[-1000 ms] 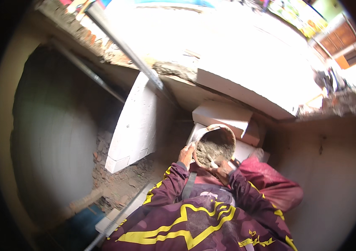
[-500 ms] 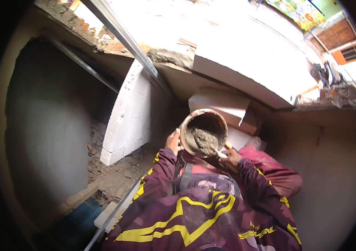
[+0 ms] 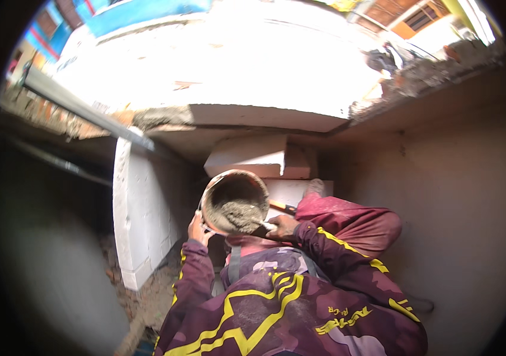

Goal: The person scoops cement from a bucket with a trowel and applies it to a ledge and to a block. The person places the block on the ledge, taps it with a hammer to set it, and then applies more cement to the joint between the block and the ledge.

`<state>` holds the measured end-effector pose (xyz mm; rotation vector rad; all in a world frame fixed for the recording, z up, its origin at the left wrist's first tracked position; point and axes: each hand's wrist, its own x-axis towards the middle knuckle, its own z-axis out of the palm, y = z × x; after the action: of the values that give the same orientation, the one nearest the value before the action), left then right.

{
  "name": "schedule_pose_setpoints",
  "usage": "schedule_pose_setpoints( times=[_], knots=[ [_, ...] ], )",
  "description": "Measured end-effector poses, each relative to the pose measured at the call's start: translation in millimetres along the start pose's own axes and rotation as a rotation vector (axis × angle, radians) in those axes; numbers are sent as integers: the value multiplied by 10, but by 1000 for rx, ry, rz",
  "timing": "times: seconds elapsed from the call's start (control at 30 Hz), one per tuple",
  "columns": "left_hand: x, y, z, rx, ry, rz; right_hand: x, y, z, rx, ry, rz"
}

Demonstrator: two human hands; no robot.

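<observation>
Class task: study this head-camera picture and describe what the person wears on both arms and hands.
Both arms wear long sleeves, the left sleeve and right sleeve, in a maroon and purple camouflage pattern with bright yellow stripes and angular yellow markings. The left hand and right hand are bare, with no gloves.

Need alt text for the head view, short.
Seen from above, a person's left hand holds a tilted bucket of grey mortar while the right hand works a trowel in it. White blocks are stacked ahead, beside a white block wall.
</observation>
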<state>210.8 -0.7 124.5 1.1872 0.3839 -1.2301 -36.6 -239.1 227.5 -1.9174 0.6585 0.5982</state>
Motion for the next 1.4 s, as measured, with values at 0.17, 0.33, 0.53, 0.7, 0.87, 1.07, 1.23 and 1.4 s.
schedule_pose_setpoints(
  times=[0.17, 0.33, 0.53, 0.7, 0.87, 1.07, 1.23, 1.4],
  knots=[
    [69, 42, -50, 45, 58, -28, -71, 45, 10, 43, 32, 13],
    [144, 49, -62, 35, 62, 3, -340, -187, -304, 431, 1, 176],
    [142, 9, -20, 16, 87, 25, -548, -940, -981, 894, 281, 151],
    [137, 28, 3, -15, 102, 19, -325, -1218, -1859, 1264, 422, -162],
    [133, 67, 30, -14, 97, 14, 51, -558, -2877, 1865, 377, -482],
    [116, 71, 52, -14, 82, 62, 39, 564, -3332, 2182, 735, -565],
    [143, 96, 44, 16, 115, 40, 68, 765, -3114, 2092, 561, -753],
    [165, 103, 36, 5, 125, 48, 0, 777, -3023, 1985, 603, -647]
  ],
)
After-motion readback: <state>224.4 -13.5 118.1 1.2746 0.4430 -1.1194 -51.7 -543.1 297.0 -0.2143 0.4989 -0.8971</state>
